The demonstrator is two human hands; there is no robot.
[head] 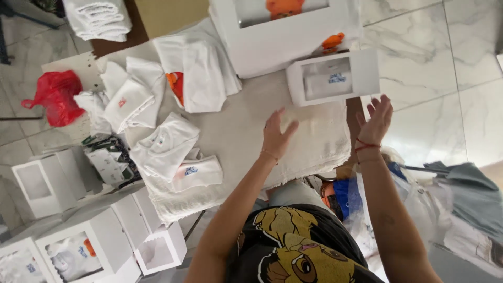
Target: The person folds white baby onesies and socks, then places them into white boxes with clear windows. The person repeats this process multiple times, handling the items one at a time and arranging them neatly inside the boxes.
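— What are the hands doing?

— Both hover empty over the cream cloth (314,141) on the tabletop. The left hand (276,136) has its fingers loosely spread; the right hand (375,121) is open too, palm up near the cloth's edge.

— And nearby?

— A small white window box (333,77) lies just beyond them, touching a bigger white box (283,39). Folded white garments (173,141) pile up to the left, with a red bag (55,96) on the floor.
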